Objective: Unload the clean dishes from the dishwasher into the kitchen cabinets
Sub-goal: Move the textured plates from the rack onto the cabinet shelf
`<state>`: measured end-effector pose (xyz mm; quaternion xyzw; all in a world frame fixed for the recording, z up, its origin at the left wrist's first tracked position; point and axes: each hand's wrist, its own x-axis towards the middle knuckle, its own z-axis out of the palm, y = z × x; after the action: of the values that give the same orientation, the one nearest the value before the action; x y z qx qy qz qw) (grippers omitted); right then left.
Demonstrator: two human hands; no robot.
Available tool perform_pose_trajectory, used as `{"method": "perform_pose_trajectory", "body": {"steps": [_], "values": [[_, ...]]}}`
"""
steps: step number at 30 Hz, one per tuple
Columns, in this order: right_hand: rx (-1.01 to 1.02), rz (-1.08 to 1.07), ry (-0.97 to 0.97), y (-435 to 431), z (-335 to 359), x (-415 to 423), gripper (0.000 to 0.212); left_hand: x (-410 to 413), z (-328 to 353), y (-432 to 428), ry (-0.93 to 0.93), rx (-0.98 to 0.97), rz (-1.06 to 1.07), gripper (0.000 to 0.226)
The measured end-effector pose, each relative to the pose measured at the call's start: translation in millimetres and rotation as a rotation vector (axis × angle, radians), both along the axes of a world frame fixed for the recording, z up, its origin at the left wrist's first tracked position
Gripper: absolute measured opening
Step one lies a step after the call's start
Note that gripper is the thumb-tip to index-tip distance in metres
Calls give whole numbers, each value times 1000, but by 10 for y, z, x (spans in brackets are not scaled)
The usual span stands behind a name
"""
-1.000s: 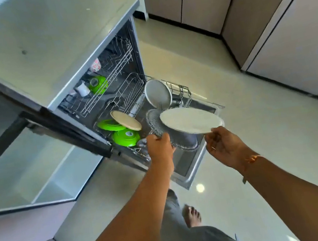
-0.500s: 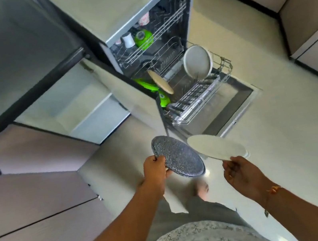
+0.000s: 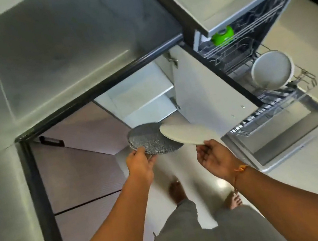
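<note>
1. The left hand (image 3: 140, 163) gripped the near rim of the speckled grey plate (image 3: 151, 140), fingers curled over the edge. The plate jutted out ahead of the knuckles, tilted.
2. The right hand (image 3: 215, 158) lay palm up and half open, fingertips pinching the near rim of the white plate (image 3: 187, 133). That plate reached forward and left, and its far edge overlapped the speckled one. Whether the two touched, I couldn't tell.
3. Handling, as I judged it: both plates looked rigid and breakable, and smooth enough to slip. A rim pinch leaves most of the weight hanging out front, so a thumb on top with fingers spread underneath would be safer. A knock between the two could chip them.
4. Looks: one was round, dark and glitter-flecked. The other was plain, pale, matte and shallow.
5. Just beyond both hands stood the open cabinet (image 3: 143, 95), its pale shelves showing. That was the likely destination.
6. Off to the right of the right hand, the dishwasher rack (image 3: 278, 108) held a round pale dish (image 3: 272, 72), with a green cup (image 3: 223, 36) in the rack above.
</note>
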<state>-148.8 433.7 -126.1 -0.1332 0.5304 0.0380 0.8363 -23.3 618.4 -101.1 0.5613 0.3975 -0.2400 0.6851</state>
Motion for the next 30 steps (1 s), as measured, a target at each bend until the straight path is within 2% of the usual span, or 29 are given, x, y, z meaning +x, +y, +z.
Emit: {"method": "perform_pose_trajectory", "body": {"steps": [5, 11, 14, 19, 22, 24, 25, 27, 29, 30], "values": [[-101, 50, -98, 48, -148, 1109, 6, 793, -339, -90, -16, -142, 101, 25], [-256, 177, -197, -70, -1225, 2319, 6, 1734, -1439, -429, -126, -284, 185, 30], [-421, 264, -273, -146, -1844, 2838, 8, 2169, -2029, -545, -235, -342, 225, 29], [-751, 320, -383, -306, -2300, 3626, 14, 2809, -2607, -551, -351, -296, 261, 33], [-925, 366, -397, -421, -2374, 4012, 15, 3190, -2830, -549, -439, -170, 225, 37], [-1097, 399, -358, -520, -2483, 4310, 12, 3459, -2952, -589, -564, -46, 201, 38], [-1189, 404, -330, -573, -2533, 4445, 12, 3562, -2978, -614, -631, 67, 187, 41], [-1366, 417, -283, -665, -2628, 4695, 36, 3728, -3021, -654, -748, 445, 63, 58], [-1529, 488, -241, -683, -2648, 4768, 43, 3824, -3088, -678, -830, 776, -110, 86], [-1582, 499, -218, -686, -2654, 4780, 41, 3871, -3117, -691, -829, 839, -191, 103]]}}
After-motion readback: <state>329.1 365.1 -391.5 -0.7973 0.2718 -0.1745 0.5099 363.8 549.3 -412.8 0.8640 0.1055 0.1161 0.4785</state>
